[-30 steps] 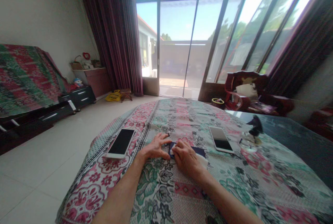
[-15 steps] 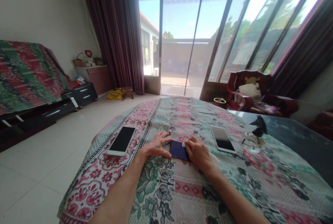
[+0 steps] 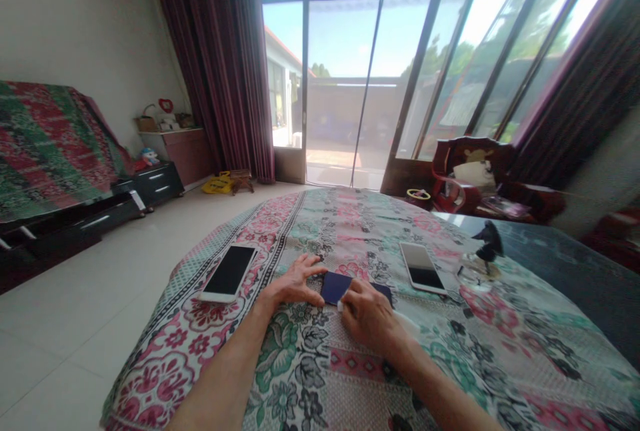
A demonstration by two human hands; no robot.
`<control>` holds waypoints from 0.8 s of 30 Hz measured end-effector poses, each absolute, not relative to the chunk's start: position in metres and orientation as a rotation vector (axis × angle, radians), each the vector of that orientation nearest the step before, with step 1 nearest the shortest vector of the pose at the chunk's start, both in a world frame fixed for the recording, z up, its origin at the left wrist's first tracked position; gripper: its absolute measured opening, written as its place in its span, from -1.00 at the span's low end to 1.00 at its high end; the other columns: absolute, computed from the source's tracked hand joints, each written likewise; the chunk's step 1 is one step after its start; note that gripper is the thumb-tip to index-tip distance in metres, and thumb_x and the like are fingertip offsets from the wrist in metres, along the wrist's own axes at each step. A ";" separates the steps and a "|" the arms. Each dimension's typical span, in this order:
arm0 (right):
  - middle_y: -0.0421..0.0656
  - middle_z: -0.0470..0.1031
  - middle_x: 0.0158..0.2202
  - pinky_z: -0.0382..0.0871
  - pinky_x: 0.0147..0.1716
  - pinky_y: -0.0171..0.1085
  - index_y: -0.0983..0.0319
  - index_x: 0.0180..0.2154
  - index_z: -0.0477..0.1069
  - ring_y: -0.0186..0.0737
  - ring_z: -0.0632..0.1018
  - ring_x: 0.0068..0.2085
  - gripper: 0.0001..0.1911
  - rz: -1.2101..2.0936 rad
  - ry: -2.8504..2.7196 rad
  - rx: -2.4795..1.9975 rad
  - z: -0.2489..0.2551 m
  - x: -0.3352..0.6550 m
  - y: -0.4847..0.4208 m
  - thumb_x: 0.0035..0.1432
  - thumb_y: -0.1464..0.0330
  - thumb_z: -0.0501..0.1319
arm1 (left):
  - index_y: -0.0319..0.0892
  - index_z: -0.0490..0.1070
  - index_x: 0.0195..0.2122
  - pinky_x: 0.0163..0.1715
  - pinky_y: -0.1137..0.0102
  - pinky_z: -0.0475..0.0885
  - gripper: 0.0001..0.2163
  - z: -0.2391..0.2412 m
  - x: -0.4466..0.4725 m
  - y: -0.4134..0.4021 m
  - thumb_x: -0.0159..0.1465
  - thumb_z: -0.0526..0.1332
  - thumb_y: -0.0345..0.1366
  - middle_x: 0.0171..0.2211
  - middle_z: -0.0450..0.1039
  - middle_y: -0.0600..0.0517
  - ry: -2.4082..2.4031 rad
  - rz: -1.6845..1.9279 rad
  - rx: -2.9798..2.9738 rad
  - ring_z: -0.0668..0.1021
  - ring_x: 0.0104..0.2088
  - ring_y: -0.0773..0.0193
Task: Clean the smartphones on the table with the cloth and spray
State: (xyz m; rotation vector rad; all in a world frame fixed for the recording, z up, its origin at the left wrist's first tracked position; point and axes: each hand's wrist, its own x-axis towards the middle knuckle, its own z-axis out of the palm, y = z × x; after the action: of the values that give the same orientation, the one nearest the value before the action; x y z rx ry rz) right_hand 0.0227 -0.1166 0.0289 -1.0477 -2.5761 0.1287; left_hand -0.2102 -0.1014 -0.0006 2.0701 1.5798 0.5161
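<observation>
A dark blue flat slab [image 3: 336, 286], which looks like a phone lying face down, rests on the patterned tablecloth [image 3: 295, 364]. My left hand [image 3: 296, 282] braces its left end, thumb at the near corner and forefinger at the far corner, the other fingers spread. Pressed over the slab's middle and near edge is my right hand [image 3: 367, 311], its fingers closed on a small white wad [image 3: 341, 306], perhaps tissue. That hand hides part of the slab. One white phone [image 3: 230, 273] lies to the left, and another white phone [image 3: 423, 267] to the right, both screens up.
A clear container with a black top [image 3: 487, 244] stands at the right of the table. Beyond are a dark tabletop [image 3: 540, 251], a wooden armchair [image 3: 470, 177] and glass doors. A yellow bag [image 3: 217, 183] lies on the floor by the curtain [image 3: 215, 71].
My right hand has slid from the slab's right part leftward and nearer to me, bringing the white wad to the near edge and uncovering the right end. My left hand keeps its place on the slab.
</observation>
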 end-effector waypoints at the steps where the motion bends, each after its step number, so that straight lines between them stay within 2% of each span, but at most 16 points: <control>1: -0.15 0.40 -0.35 0.21 -0.30 -0.34 0.22 -0.49 0.43 -0.28 0.42 -0.28 -0.80 0.128 -2.592 -1.052 0.030 0.022 -0.118 0.14 0.46 0.10 | -0.02 0.33 0.16 0.27 0.00 -0.07 -0.18 0.000 -0.210 -0.101 -0.16 0.45 0.07 0.33 0.01 -0.10 1.582 0.515 2.069 -0.09 0.34 -0.17; 5: -0.17 0.40 -0.38 0.19 -0.35 -0.34 0.21 -0.52 0.42 -0.30 0.43 -0.33 -0.78 0.146 -2.630 -1.107 0.035 0.025 -0.113 0.14 0.45 0.10 | -0.05 0.33 0.16 0.27 0.00 -0.07 -0.17 0.004 -0.208 -0.103 -0.17 0.46 0.05 0.33 -0.01 -0.12 1.585 0.500 2.046 -0.10 0.34 -0.17; 13: -0.08 0.43 -0.23 0.24 -0.19 -0.31 0.23 -0.32 0.51 -0.22 0.44 -0.18 -0.73 0.081 -2.507 -1.263 0.029 0.038 -0.084 0.27 0.40 0.03 | -0.04 0.31 0.16 0.27 0.00 -0.08 -0.22 0.008 -0.208 -0.106 -0.11 0.46 -0.03 0.34 -0.04 -0.12 1.580 0.479 2.041 -0.13 0.35 -0.14; 21: -0.09 0.42 -0.27 0.25 -0.26 -0.31 0.22 -0.39 0.47 -0.21 0.44 -0.22 -0.77 0.029 -2.521 -1.239 0.026 0.033 -0.092 0.22 0.40 0.07 | -0.05 0.19 0.24 0.27 -0.01 -0.07 -0.11 0.007 -0.198 -0.108 -0.12 0.43 0.06 0.34 -0.03 -0.12 1.635 0.441 2.147 -0.08 0.34 -0.16; 24: -0.09 0.42 -0.28 0.24 -0.29 -0.32 0.22 -0.42 0.47 -0.24 0.45 -0.26 -0.79 0.092 -2.555 -1.230 0.030 0.031 -0.097 0.19 0.41 0.09 | -0.01 0.19 0.23 0.27 -0.04 -0.06 -0.15 0.008 -0.192 -0.109 -0.08 0.41 0.08 0.34 -0.01 -0.10 1.649 0.438 2.184 -0.05 0.34 -0.15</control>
State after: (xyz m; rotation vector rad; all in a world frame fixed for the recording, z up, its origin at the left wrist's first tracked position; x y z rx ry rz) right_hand 0.0309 -0.0973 0.0304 -1.2297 -2.5550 0.0921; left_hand -0.1921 -0.1091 0.0081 2.1843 1.6486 0.4382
